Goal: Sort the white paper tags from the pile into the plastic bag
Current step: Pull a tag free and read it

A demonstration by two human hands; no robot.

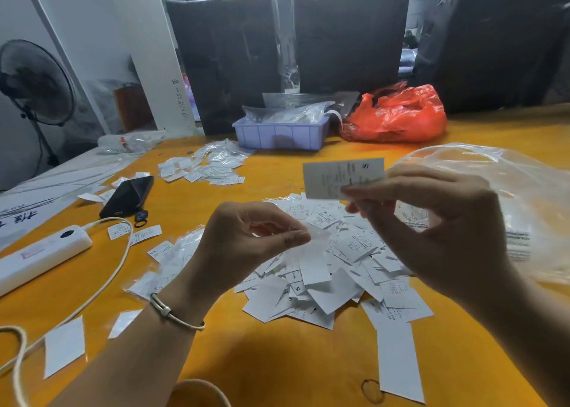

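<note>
Above the pile [327, 261] I see the right hand [438, 221] pinching one tag [342, 177] printed side up, likely to read it; the bag [524, 197] lies open just right. The left hand [246, 240] pinches a clear scrap, I think.

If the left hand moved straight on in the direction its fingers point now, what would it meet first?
Probably the right hand. The left hand points rightward above the pile of tags, with its fingertips close to the right palm. Depth is unclear, so it might pass just in front.
</note>
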